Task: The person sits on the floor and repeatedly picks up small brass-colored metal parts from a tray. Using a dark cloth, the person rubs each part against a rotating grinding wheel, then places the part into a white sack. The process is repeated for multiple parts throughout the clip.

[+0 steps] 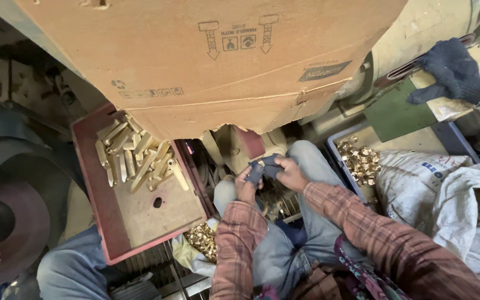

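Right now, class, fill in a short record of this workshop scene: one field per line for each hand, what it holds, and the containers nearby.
left hand: pinching one end of a small dark cloth-like piece
right hand: grip on the other end of the same piece
red tray: left of the hands, holds long brass bars
blue crate: right of the hands, holds small brass fittings
overhead: cardboard sheet
other person: gloved hand, upper right

Workshop: tray of brass parts (pixel 134 158)
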